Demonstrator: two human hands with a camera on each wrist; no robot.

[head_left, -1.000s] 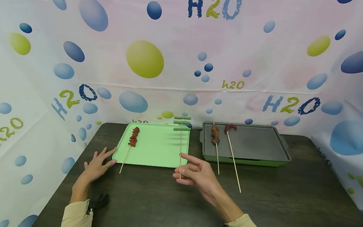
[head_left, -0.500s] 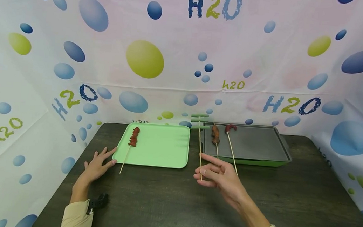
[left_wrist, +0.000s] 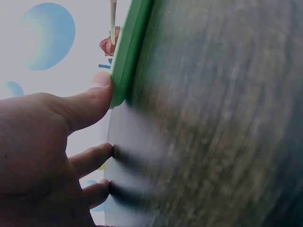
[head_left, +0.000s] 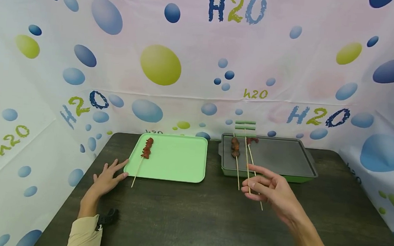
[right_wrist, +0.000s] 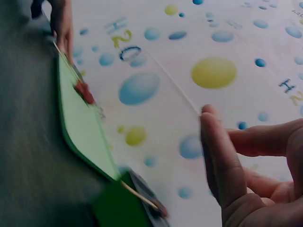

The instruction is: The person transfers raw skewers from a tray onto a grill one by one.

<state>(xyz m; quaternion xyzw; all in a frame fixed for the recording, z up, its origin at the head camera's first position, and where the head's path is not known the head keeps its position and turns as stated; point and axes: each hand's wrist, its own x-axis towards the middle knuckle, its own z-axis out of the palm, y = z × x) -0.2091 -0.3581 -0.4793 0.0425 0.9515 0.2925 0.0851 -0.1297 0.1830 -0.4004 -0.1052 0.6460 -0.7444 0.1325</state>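
My right hand (head_left: 274,191) pinches the green skewer (head_left: 245,135) near the bare lower end of its stick, I judge to keep fingers off the pieces, which appear raised over the griddle (head_left: 280,155). Two meat skewers (head_left: 235,147) lie there, sticks overhanging, probably for easy grasping. My left hand (head_left: 106,179), fingers spread, touches the tray (head_left: 177,159) at its corner, seemingly steadying it.
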